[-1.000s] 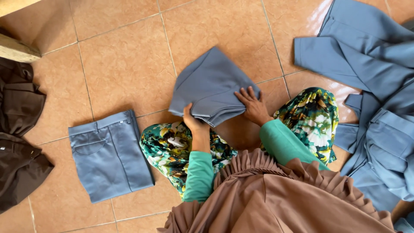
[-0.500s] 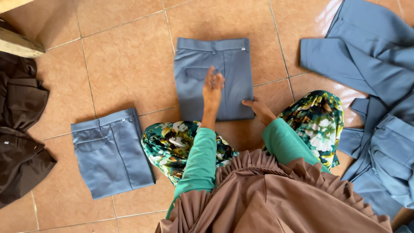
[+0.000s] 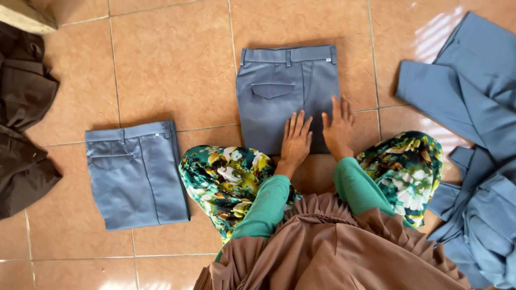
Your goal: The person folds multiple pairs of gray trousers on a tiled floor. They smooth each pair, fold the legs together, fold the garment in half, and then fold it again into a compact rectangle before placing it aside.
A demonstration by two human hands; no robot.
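Both hands are pressing flat on the folded grey-blue trousers (image 3: 287,91) lying on the tiled floor (image 3: 172,59) straight ahead of the knees. Left hand (image 3: 296,139) and right hand (image 3: 337,128) are sitting side by side on the near edge, fingers spread open and extended, gripping nothing. The trousers' long axis is running away from the person, waistband at the far end. A second folded pair (image 3: 137,174) is lying to the left, unfolded blue garments (image 3: 473,107) to the right, dark brown clothing (image 3: 24,118) far left. No labels readable.
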